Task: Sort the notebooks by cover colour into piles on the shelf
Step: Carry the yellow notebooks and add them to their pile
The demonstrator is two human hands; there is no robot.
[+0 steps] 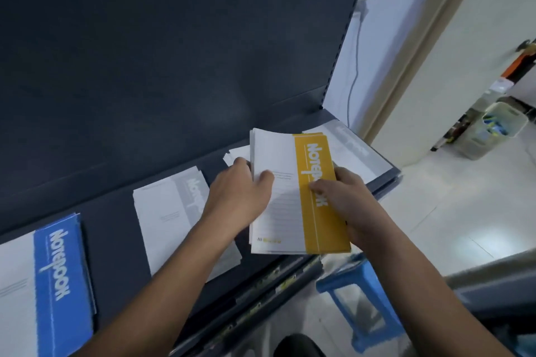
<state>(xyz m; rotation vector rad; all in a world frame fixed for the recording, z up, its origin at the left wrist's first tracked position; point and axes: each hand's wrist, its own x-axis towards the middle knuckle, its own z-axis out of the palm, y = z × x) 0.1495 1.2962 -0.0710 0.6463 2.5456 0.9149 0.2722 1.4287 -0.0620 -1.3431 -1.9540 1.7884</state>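
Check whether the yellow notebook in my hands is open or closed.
Closed. The yellow notebook shows its front cover, title band facing up, no pages spread. The left hand and right hand pinch its edges.

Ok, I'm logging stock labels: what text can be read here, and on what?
"Notebook" on the band of the yellow notebook.
"A5" at that cover's lower corner; the words after it are blurred.
"Notebook" on the band of the blue notebook.
"Notebook", faint, on the grey notebook.
Lettering on the far-right notebook: too blurred to read.
Small print on the white covers: too small.
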